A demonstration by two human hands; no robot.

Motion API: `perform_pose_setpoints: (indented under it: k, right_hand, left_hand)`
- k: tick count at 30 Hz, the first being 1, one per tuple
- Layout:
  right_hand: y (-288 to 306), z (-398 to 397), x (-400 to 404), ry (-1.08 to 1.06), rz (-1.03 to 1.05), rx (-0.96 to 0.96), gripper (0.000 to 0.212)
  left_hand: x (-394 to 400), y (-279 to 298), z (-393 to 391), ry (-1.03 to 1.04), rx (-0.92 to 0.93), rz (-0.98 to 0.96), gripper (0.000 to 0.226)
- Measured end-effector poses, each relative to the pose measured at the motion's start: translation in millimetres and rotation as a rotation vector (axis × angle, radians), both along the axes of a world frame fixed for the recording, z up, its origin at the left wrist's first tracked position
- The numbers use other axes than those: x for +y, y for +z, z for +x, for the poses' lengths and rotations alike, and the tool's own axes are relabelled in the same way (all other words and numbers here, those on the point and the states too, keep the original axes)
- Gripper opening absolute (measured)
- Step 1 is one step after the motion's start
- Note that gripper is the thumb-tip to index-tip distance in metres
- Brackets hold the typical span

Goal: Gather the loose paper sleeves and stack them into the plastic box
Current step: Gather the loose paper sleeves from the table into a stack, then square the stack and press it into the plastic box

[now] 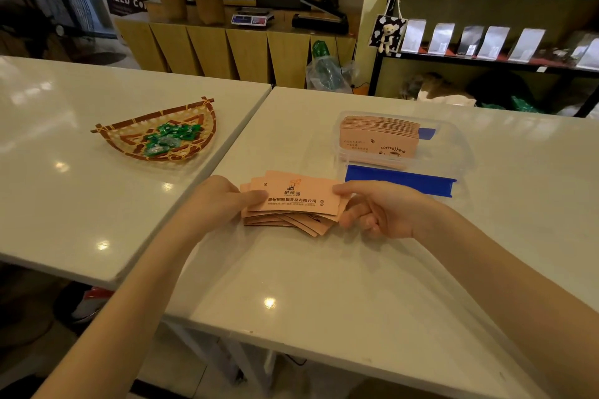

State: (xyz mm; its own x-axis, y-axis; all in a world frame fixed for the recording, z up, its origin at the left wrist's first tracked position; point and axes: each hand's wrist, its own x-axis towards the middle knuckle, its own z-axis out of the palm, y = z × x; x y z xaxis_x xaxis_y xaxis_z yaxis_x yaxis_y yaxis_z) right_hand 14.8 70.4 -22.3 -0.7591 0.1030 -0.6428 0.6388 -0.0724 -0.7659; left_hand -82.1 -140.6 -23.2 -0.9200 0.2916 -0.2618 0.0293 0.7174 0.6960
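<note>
White counter [324, 285], loose sleeves [291, 196] fanned just in front of the box [453, 142], left hand [223, 201] and right hand [382, 207] pinching the pile's ends; best square the edges first, then lift it level onto the boxed stack [379, 136].

Both bare forearms reached forward over the surface [324, 285] and converged on the pile of paper sleeves [291, 201]. The left hand [223, 201] gripped the pile's left edge, thumb lying flat on top. The right hand [385, 207] pinched the pile's right edge, thumb on top, fingers [355, 214] curled beneath, knuckles near the surface
</note>
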Motion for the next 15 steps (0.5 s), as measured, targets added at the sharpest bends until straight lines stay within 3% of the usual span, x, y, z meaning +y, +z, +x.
perform_pose_setpoints:
  k: [7, 12, 15]
  right_hand:
    - [-1.5, -2.0, -2.0, 0.073, -0.031, 0.024, 0.031]
    - [2.0, -3.5, -7.6, 0.219, 0.104, 0.064, 0.031]
    - [4.5, -0.2, -3.6, 0.246, 0.205, 0.138, 0.031]
  left_hand:
    - [0.1, 0.2, -3.4, -0.011, -0.042, 0.032, 0.050]
    - [-2.0, 2.3, -2.6, -0.068, -0.099, 0.058, 0.049]
    - [-4.5, 5.5, -2.7, -0.123, -0.132, 0.069, 0.036]
